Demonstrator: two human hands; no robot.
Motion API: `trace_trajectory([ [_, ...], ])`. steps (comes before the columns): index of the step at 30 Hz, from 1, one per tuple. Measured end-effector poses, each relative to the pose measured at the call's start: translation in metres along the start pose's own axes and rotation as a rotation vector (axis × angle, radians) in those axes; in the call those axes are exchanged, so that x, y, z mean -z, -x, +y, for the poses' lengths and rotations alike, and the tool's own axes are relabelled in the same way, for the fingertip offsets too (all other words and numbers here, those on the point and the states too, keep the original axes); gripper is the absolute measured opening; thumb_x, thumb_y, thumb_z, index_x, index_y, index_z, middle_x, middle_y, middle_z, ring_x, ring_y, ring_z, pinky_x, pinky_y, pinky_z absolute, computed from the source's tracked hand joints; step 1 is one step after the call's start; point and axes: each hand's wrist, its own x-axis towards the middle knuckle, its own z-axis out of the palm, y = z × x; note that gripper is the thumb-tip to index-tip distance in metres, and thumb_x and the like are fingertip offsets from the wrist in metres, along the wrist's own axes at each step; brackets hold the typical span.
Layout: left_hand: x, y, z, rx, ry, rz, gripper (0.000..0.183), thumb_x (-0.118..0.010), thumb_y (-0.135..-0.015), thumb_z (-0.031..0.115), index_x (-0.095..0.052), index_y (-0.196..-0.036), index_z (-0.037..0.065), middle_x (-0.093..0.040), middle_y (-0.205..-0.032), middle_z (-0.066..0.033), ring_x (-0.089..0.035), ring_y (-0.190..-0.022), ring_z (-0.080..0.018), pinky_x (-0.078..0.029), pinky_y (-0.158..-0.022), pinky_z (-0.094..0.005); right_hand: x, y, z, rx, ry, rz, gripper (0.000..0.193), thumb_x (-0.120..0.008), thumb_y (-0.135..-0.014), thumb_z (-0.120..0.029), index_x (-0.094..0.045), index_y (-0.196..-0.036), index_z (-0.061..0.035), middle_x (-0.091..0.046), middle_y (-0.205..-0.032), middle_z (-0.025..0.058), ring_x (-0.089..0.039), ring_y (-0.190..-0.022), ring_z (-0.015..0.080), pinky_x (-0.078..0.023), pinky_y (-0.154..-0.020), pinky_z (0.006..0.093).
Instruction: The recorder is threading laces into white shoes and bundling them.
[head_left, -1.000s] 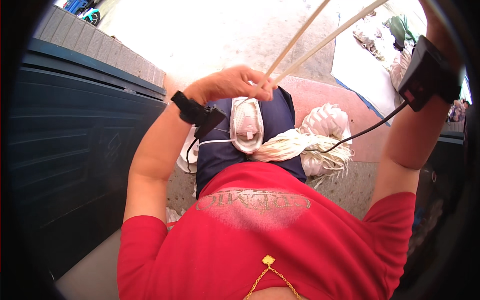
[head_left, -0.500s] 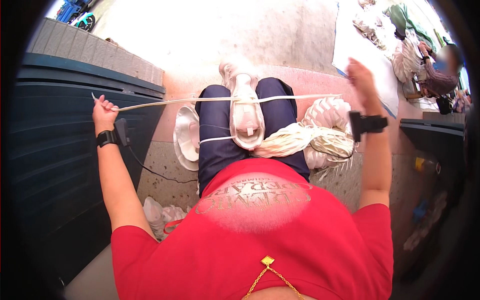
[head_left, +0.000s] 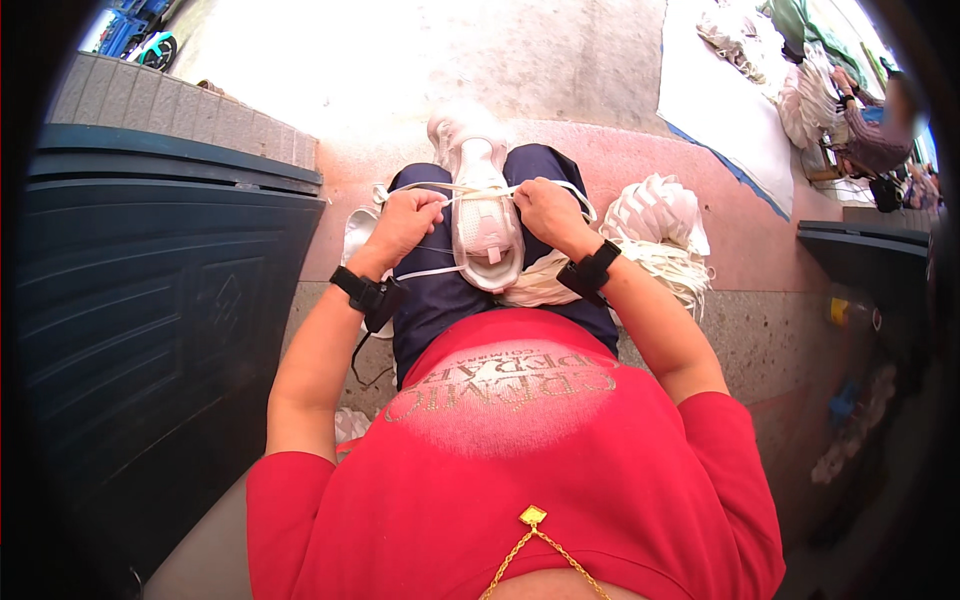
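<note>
A pale pinkish-white shoe (head_left: 487, 235) lies lengthwise between my knees, its heel opening toward me. A cream shoelace (head_left: 462, 187) crosses its upper and loops out over both thighs. My left hand (head_left: 410, 220), at the shoe's left side, is closed with the lace pinched at the fingertips. On the other side my right hand (head_left: 551, 212) also pinches the lace close to the shoe's edge. A bundle of loose cream laces (head_left: 540, 282) rests by my right thigh, partly behind my right forearm. Another pale shoe (head_left: 358, 232) sits beside my left knee, mostly hidden by my left hand.
Several pale shoes (head_left: 660, 212) are heaped to the right of my knee. A dark blue metal door (head_left: 170, 300) stands close on my left. At the upper right, a person (head_left: 880, 135) sits beside more shoes and a white sheet (head_left: 720, 130) on the ground.
Both hands have come inward from wide apart to the shoe's sides. The lace, stretched out straight before, is now slack and looped. My right hand, earlier raised off the lace, now grips it.
</note>
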Motion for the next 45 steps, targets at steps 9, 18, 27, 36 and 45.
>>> trace_trajectory([
  [9, -0.008, 0.007, -0.018, -0.170, -0.238, 0.181, 0.022, -0.056, -0.081, 0.017, -0.062, -0.087, -0.003, -0.059, -0.069, -0.0024, -0.051, -0.064, -0.0076, -0.042, -0.060, -0.0218, 0.002, -0.008, -0.021, 0.611, 0.638, 0.053, 0.010, -0.052, -0.069, -0.014, -0.061, -0.067, -0.0100, -0.056, -0.070, 0.0035, -0.051, -0.075, 0.0178, -0.035, -0.067, 0.0320],
  [18, -0.018, 0.000, -0.026, -0.254, -0.476, 0.351, 0.020, -0.052, -0.078, 0.021, -0.063, -0.080, 0.004, -0.061, -0.077, -0.0176, -0.059, -0.076, -0.0332, -0.047, -0.066, -0.0383, 0.005, -0.007, -0.020, 0.589, 0.616, 0.042, 0.006, -0.053, -0.067, -0.010, -0.060, -0.067, -0.0093, -0.055, -0.070, 0.0043, -0.052, -0.073, 0.0179, -0.034, -0.067, 0.0331],
  [27, -0.027, -0.011, -0.032, -0.427, -0.546, 0.352, 0.019, -0.055, -0.077, 0.019, -0.062, -0.079, 0.001, -0.060, -0.071, -0.0177, -0.059, -0.070, -0.0308, -0.046, -0.065, -0.0368, -0.001, -0.005, -0.016, 0.413, 0.423, 0.260, 0.006, -0.053, -0.068, -0.010, -0.057, -0.073, -0.0098, -0.051, -0.073, 0.0040, -0.049, -0.076, 0.0197, -0.033, -0.068, 0.0346],
  [36, -0.040, 0.017, -0.001, -0.433, -0.935, 0.534, 0.025, -0.061, -0.074, 0.031, -0.065, -0.073, 0.006, -0.062, -0.071, -0.0096, -0.053, -0.077, -0.0271, -0.040, -0.067, -0.0399, 0.004, 0.006, -0.018, 0.374, 0.513, 0.212, 0.014, -0.058, -0.071, -0.023, -0.060, -0.066, -0.0104, -0.052, -0.073, 0.0042, -0.048, -0.076, 0.0193, -0.032, -0.069, 0.0350],
  [45, -0.042, 0.007, -0.022, -0.250, -0.589, 0.363, 0.019, -0.060, -0.073, 0.022, -0.065, -0.083, 0.006, -0.062, -0.079, -0.0108, -0.051, -0.084, -0.0284, -0.041, -0.068, -0.0410, -0.002, 0.010, -0.016, 0.269, 0.562, 0.100, 0.017, -0.054, -0.075, -0.021, -0.061, -0.073, -0.0059, -0.053, -0.078, 0.0089, -0.049, -0.082, 0.0211, -0.034, -0.070, 0.0390],
])
